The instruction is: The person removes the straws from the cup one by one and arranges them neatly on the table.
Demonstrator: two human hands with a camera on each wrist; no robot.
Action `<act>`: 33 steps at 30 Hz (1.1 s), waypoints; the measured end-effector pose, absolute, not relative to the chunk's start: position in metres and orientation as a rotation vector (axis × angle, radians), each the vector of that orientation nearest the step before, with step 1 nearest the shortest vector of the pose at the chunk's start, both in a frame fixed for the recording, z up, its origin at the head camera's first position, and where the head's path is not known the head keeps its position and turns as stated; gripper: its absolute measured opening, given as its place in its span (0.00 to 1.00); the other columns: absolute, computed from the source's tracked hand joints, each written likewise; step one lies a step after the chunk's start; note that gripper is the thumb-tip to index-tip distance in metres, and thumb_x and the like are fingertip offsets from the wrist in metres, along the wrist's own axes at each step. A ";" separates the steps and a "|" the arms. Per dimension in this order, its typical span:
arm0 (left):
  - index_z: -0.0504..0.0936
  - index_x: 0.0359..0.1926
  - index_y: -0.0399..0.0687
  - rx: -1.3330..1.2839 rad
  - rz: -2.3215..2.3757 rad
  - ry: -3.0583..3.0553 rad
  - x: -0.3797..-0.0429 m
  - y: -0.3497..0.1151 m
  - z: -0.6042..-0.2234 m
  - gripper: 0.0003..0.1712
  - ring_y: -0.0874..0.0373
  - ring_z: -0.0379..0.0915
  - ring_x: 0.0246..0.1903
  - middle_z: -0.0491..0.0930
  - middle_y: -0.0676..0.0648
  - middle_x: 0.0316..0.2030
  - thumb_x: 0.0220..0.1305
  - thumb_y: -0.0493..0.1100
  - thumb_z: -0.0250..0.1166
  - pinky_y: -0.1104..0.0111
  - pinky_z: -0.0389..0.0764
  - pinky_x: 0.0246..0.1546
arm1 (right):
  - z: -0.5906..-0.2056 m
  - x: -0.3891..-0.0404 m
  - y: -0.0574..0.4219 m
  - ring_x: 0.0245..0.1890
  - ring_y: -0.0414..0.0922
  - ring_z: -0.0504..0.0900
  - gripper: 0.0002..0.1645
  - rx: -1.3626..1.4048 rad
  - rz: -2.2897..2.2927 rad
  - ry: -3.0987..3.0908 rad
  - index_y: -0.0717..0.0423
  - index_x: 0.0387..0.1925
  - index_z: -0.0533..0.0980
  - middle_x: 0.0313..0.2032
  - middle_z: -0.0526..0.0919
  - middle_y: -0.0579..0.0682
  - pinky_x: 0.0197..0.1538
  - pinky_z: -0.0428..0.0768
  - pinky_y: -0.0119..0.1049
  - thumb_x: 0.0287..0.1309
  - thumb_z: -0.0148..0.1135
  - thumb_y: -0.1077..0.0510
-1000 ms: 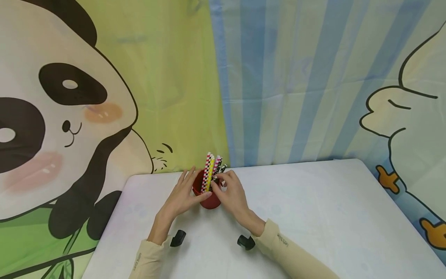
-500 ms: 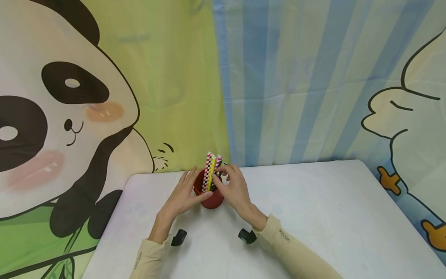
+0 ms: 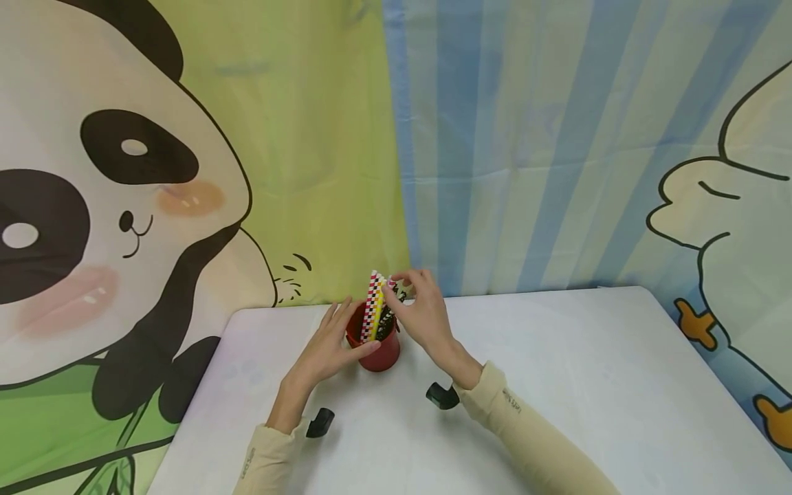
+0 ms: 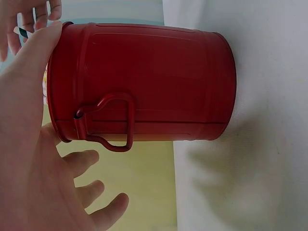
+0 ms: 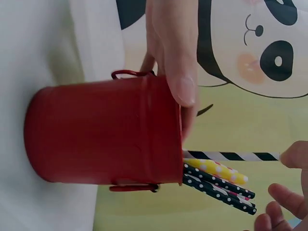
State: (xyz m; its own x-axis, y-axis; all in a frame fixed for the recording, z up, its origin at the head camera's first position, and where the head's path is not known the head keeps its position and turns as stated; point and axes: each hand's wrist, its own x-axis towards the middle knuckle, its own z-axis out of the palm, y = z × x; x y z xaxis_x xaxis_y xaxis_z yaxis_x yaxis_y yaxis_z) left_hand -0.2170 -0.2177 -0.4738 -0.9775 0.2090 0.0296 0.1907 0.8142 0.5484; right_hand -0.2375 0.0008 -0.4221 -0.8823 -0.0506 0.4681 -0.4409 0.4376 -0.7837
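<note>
A small red metal bucket (image 3: 385, 354) with wire side handles stands upright on the table, holding several patterned paper straws. My left hand (image 3: 324, 350) grips its rim, the thumb on the near side and the other fingers spread around the left. In the right wrist view, a black-and-white spiral straw (image 5: 240, 156) reaches from the bucket mouth to my right hand (image 5: 294, 158), whose thumb and fingers pinch its upper end. Beside it lean a yellow dotted straw (image 5: 211, 168) and black dotted straws (image 5: 219, 179). A checkered straw (image 3: 371, 302) stands at the bucket's left.
The white table (image 3: 544, 385) extends to both sides and toward me. Behind its far edge hang a yellow-green panda curtain (image 3: 322, 158) and a blue striped curtain (image 3: 526, 158). A black wrist device (image 3: 320, 423) sits by the left sleeve, another black device (image 3: 442, 396) by the right.
My right hand has risen from near the bucket rim up to the tops of the straws and shifted slightly right. My left hand keeps its place on the bucket.
</note>
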 end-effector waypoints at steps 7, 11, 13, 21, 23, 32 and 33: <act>0.49 0.77 0.78 0.341 0.886 2.958 -0.217 -0.218 -0.475 0.56 0.50 0.30 0.81 0.43 0.56 0.81 0.50 0.85 0.56 0.35 0.51 0.72 | -0.413 -0.253 0.005 0.51 0.51 0.75 0.25 0.432 1.377 -2.522 0.53 0.57 0.78 0.52 0.76 0.54 0.51 0.77 0.48 0.63 0.65 0.46; 0.49 0.77 0.79 0.348 0.888 2.958 -0.217 -0.218 -0.475 0.56 0.50 0.31 0.81 0.43 0.57 0.80 0.51 0.85 0.56 0.34 0.52 0.71 | -0.414 -0.261 0.006 0.55 0.55 0.76 0.27 0.444 1.395 -2.622 0.54 0.58 0.76 0.55 0.77 0.55 0.54 0.77 0.51 0.63 0.65 0.46; 0.49 0.77 0.79 0.351 0.893 2.955 -0.218 -0.218 -0.475 0.55 0.51 0.31 0.81 0.43 0.57 0.80 0.51 0.85 0.56 0.34 0.53 0.71 | -0.415 -0.264 0.006 0.56 0.56 0.77 0.25 0.451 1.414 -2.645 0.55 0.57 0.77 0.54 0.78 0.55 0.55 0.78 0.51 0.63 0.65 0.46; 0.50 0.77 0.78 0.347 0.908 2.958 -0.219 -0.219 -0.476 0.56 0.49 0.31 0.80 0.44 0.53 0.81 0.51 0.85 0.57 0.34 0.52 0.71 | -0.418 -0.268 0.004 0.49 0.51 0.81 0.23 0.458 1.538 -2.676 0.57 0.52 0.77 0.50 0.82 0.54 0.47 0.83 0.45 0.61 0.67 0.48; 0.49 0.77 0.80 0.349 0.911 2.960 -0.219 -0.219 -0.476 0.55 0.49 0.32 0.80 0.45 0.53 0.81 0.50 0.84 0.57 0.34 0.52 0.71 | -0.419 -0.268 0.003 0.48 0.50 0.82 0.22 0.445 1.575 -2.686 0.56 0.51 0.77 0.49 0.83 0.54 0.45 0.84 0.43 0.61 0.67 0.48; 0.46 0.76 0.84 0.341 0.933 2.956 -0.219 -0.219 -0.477 0.55 0.49 0.32 0.80 0.43 0.57 0.80 0.51 0.84 0.58 0.35 0.52 0.72 | -0.422 -0.270 0.005 0.47 0.50 0.83 0.17 0.435 1.668 -2.682 0.54 0.47 0.79 0.47 0.84 0.53 0.42 0.83 0.41 0.61 0.66 0.49; 0.46 0.76 0.84 0.339 0.934 2.957 -0.219 -0.219 -0.477 0.55 0.49 0.32 0.80 0.43 0.57 0.80 0.51 0.84 0.58 0.35 0.52 0.72 | -0.422 -0.270 0.006 0.47 0.50 0.83 0.17 0.431 1.671 -2.681 0.54 0.47 0.79 0.48 0.84 0.53 0.43 0.83 0.41 0.61 0.66 0.49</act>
State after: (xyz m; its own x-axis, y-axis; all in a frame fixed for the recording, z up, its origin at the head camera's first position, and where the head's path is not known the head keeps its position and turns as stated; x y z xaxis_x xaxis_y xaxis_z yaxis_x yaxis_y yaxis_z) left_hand -0.2192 -0.2191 -0.4770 -0.9761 0.2126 0.0443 0.1995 0.7970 0.5700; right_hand -0.2698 0.0059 -0.4216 -0.9624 -0.2515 0.1023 -0.2025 0.4142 -0.8874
